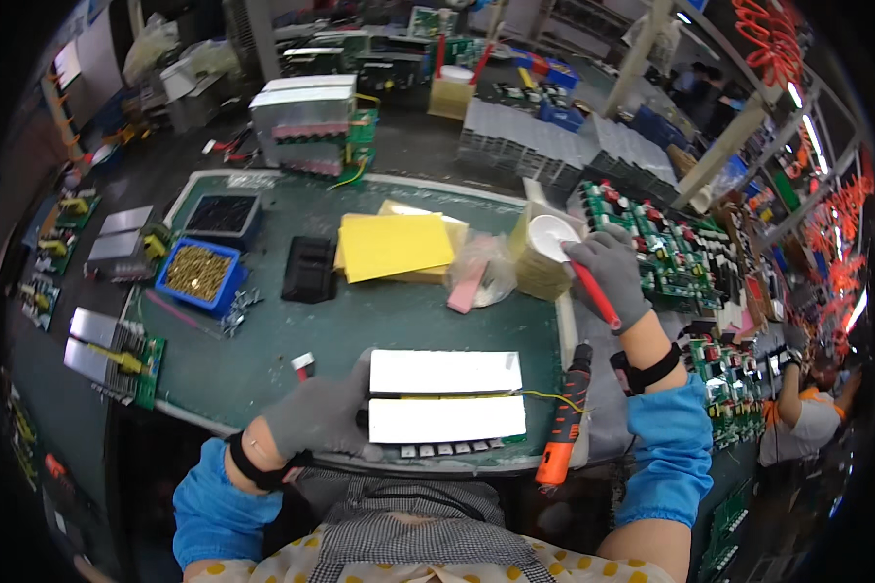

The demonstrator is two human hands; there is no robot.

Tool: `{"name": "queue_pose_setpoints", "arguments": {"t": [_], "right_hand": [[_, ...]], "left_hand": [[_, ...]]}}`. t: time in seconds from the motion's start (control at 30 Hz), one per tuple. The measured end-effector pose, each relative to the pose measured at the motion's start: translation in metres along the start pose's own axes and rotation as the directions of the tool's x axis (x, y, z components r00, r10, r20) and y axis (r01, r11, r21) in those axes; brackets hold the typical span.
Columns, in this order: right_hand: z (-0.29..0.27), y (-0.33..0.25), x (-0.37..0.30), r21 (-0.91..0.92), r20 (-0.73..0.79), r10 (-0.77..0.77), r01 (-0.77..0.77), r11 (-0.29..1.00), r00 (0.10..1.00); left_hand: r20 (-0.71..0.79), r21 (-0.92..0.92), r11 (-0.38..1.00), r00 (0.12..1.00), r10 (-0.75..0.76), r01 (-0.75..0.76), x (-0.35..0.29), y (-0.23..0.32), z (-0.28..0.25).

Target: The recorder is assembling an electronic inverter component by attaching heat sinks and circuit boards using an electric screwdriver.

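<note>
My left hand, in a grey glove, is closed on the left end of a circuit board assembly topped by two bright metal heat sinks. The assembly lies near the mat's front edge, a thin yellow wire coming out on its right. My right hand, also gloved, grips a red-handled tool that slants toward a round tub of white paste. Its working end is at the tub, too small to make out. An orange and black power screwdriver lies between the assembly and my right forearm.
Yellow sheets, a black plastic part and a plastic bag with a pink piece lie across the mat. A blue bin holds small brass-coloured parts. Circuit boards crowd the right; stacked metal heat sinks stand behind.
</note>
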State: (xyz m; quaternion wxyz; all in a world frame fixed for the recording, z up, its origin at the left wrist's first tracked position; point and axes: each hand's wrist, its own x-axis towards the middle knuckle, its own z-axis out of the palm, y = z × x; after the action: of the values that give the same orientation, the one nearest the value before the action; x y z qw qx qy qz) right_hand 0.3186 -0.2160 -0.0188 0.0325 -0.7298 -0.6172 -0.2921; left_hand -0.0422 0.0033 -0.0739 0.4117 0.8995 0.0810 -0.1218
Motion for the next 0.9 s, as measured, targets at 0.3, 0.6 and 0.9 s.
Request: {"name": "queue_pose_setpoints", "arguments": {"t": [0.3,0.6,0.9], "right_hand": [[-0.053,-0.037,-0.002,0.107,-0.19,0.067,-0.047,0.993,0.979],[-0.145,-0.104,0.011,0.947,0.255,0.586,-0.322,0.01,0.769],[-0.14,-0.16,0.034,0.791,0.612,0.254,-0.584,-0.184,0.749]], "left_hand": [[-0.058,0.17,0.985,0.998,-0.021,0.031,-0.001,-0.001,0.008],[-0.308,0.463,0.884,0.922,0.233,-0.069,-0.019,0.001,0.029],[-0.449,0.561,0.804,0.742,0.497,-0.199,-0.032,-0.018,0.054]]}}
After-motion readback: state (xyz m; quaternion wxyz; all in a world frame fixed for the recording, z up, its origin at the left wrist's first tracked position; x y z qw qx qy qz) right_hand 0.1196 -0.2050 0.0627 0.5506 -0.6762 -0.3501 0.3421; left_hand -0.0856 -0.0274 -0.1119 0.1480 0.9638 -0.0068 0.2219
